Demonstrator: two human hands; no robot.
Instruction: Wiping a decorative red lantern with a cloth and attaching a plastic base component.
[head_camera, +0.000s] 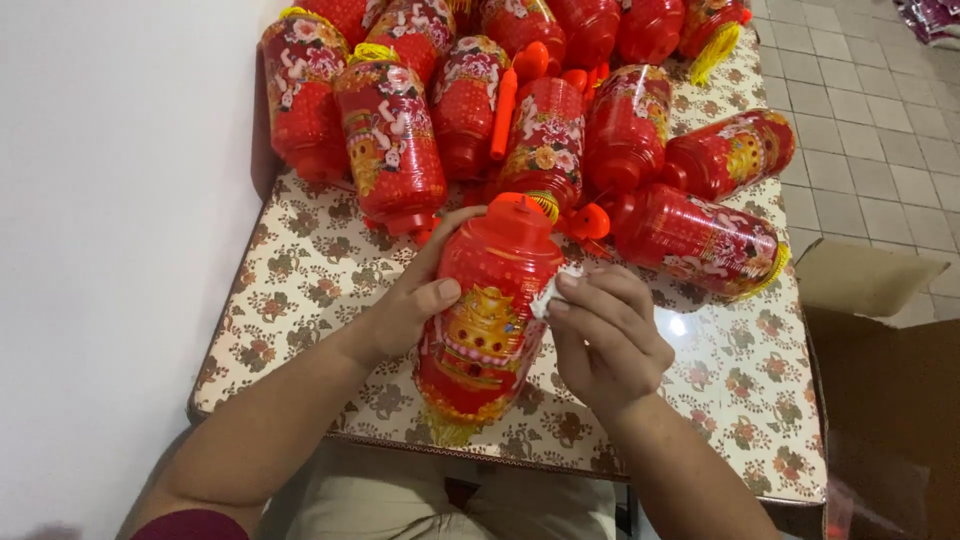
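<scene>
Over table: red lantern is being held above floral tablecloth.
L hand: being wrapped round lantern's side.
R hand: white scrap is being pinched vs. lantern.
Behind: lantern pile is lying.

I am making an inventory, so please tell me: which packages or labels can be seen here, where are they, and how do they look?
Cardboard box: right of the table, brown, flap open.
White scrap: pinched by the right hand against the red lantern, small, crumpled; perhaps a label.
Left hand: steadies that lantern.
No signs or screens.
</scene>
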